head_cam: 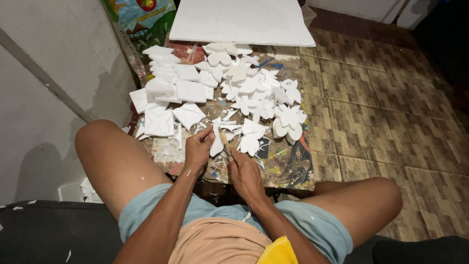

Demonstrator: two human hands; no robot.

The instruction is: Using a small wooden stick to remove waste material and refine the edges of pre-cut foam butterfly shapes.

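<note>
Squares of white foam board (161, 98) are lying stacked at the left of the paint-spattered low bench (288, 171). The left hand (198, 146) is gripping a white foam petal cutout (216, 142), its long axis running upright away from the person. Touching it on the right, the right hand (244, 172) is clasping a pale-handled blade (225, 144), nearer the cut flower shapes (288, 122).

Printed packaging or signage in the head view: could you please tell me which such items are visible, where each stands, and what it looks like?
Printed bag: upper left, leaning by the grey wall behind the paint-spattered work board; a crumpled, glossy sack in blue, green, yellow and red, with a picture and lettering.
No other labels, signs or screens show; the white foam cutouts and large white sheet are plain.
</note>
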